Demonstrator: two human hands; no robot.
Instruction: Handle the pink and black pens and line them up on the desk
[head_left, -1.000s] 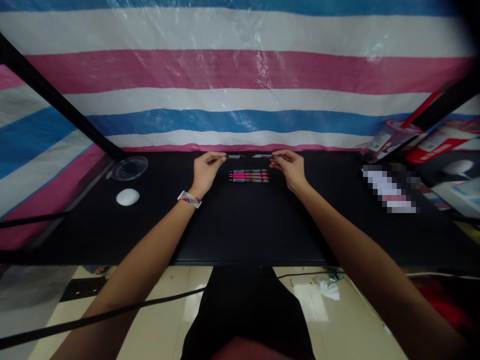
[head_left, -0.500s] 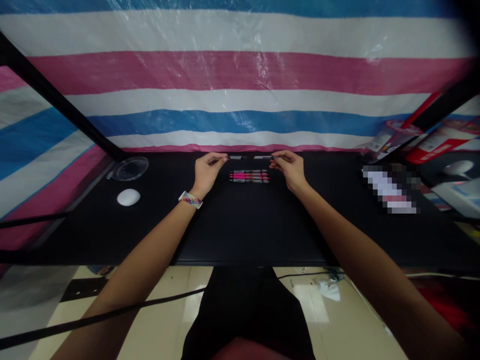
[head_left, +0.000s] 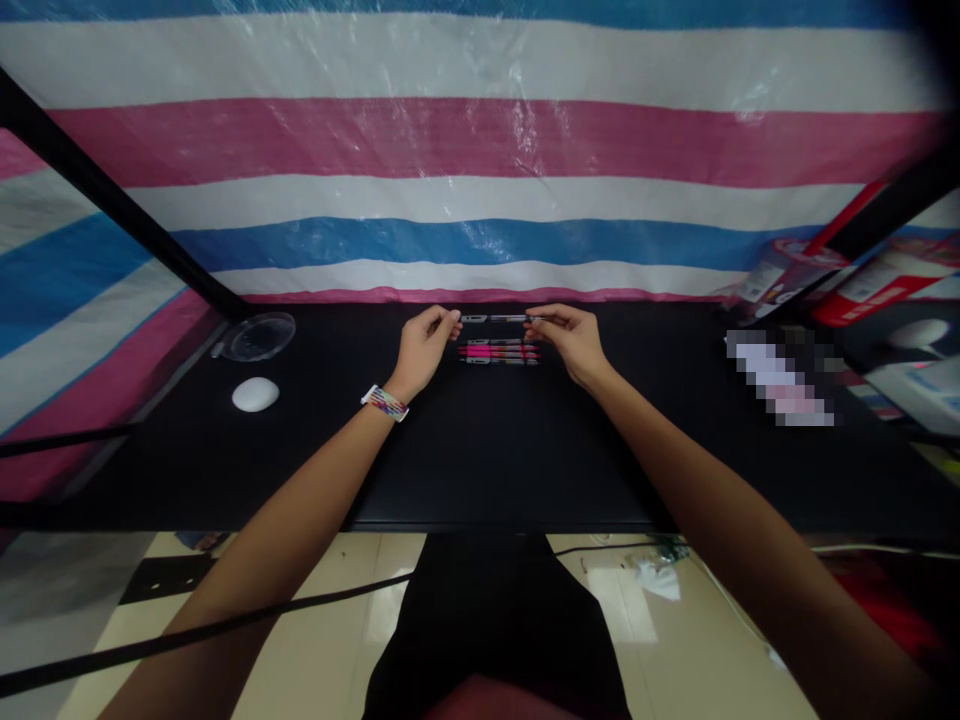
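Cap in left hand lines up with pen in right hand.

Head view: left hand pinches a dark pen cap, right hand pinches the far end of a pen, both in line near the table's back edge; can't tell if the cap is seated. Pink-and-grey pens lie side by side on the black table, just nearer the wearer. White oval object and clear round lid well off left, striped sheet behind.
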